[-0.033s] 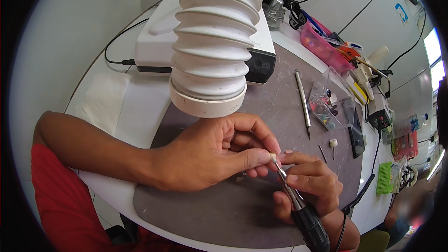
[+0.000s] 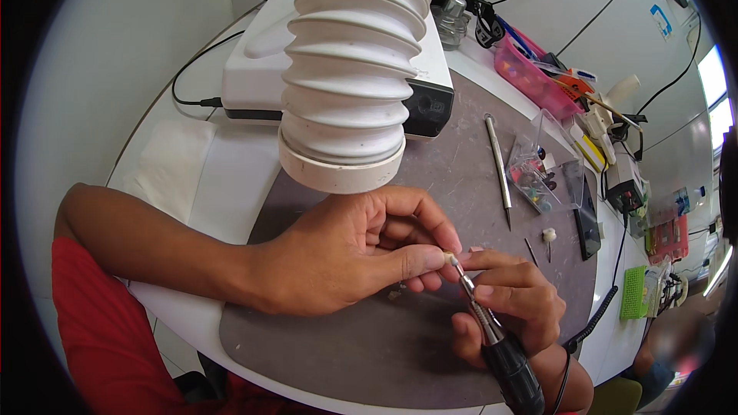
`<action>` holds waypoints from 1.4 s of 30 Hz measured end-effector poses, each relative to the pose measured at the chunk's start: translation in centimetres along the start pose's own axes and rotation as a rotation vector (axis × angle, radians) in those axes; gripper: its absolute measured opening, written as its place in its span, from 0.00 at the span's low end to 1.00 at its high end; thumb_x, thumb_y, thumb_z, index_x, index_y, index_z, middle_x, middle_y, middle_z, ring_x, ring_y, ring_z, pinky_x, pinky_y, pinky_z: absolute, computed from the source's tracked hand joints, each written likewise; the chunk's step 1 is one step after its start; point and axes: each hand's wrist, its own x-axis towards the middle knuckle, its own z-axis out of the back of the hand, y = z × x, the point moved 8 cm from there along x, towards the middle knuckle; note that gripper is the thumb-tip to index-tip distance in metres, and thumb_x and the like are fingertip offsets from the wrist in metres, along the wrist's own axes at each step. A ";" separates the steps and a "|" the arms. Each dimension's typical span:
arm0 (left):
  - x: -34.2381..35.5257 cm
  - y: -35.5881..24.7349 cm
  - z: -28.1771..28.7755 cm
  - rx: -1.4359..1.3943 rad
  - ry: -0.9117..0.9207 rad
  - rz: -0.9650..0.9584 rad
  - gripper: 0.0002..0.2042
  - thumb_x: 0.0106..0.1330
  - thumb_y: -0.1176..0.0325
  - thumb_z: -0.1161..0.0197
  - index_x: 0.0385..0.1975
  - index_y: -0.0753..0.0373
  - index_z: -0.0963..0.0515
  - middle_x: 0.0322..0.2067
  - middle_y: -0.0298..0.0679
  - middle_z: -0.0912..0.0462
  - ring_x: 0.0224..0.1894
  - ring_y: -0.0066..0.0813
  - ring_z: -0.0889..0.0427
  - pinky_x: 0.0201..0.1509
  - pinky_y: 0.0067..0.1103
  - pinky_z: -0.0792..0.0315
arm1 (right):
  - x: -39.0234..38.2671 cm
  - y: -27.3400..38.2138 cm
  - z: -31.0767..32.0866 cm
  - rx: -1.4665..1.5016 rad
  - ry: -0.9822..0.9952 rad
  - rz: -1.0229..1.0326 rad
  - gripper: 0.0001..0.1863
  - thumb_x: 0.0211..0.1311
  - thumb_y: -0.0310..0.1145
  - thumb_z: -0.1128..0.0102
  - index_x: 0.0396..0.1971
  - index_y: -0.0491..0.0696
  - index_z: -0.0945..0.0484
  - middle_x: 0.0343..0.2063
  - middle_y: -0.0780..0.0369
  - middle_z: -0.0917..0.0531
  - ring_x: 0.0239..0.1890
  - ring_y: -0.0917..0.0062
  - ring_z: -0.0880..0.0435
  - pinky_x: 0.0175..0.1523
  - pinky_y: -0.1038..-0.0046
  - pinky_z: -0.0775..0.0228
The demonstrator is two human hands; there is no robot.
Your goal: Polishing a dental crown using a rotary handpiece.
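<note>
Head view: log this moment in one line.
left hand grip: small pale piece | right hand grip: black-silver handpiece | tip: at piece

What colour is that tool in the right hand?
Silver in front, black behind; the tool shows best in head view.

Your rotary tool [image 2: 493, 329] had a shiny metal nose [image 2: 467, 287] and black plastic body [image 2: 513, 375], the mat [image 2: 346, 361] looked matt and scuffed, and the ribbed hose [image 2: 350, 69] smooth plastic.
</note>
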 end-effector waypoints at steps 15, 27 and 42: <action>0.1 0.0 -0.1 -0.020 0.019 -0.024 0.05 0.66 0.75 0.44 0.40 0.65 0.29 0.38 0.40 0.20 0.38 0.18 0.21 0.45 0.15 0.25 | -0.1 -0.1 0.0 -0.006 0.002 -0.009 0.16 0.42 0.24 0.29 0.32 0.40 0.26 0.25 0.53 0.20 0.35 0.61 0.15 0.41 0.62 0.20; 0.0 0.0 -0.1 0.001 0.000 -0.001 0.05 0.66 0.74 0.44 0.40 0.65 0.29 0.37 0.40 0.20 0.37 0.18 0.21 0.44 0.16 0.25 | -0.3 -0.5 0.4 -0.030 -0.065 -0.031 0.17 0.42 0.25 0.29 0.32 0.41 0.27 0.25 0.54 0.19 0.35 0.62 0.15 0.41 0.62 0.20; -0.2 0.1 -0.1 -0.020 0.001 0.016 0.06 0.67 0.73 0.44 0.41 0.65 0.29 0.37 0.40 0.20 0.37 0.18 0.21 0.45 0.16 0.25 | -0.2 -0.2 0.1 -0.035 -0.004 -0.026 0.18 0.42 0.26 0.28 0.33 0.42 0.27 0.26 0.54 0.19 0.37 0.62 0.15 0.43 0.62 0.20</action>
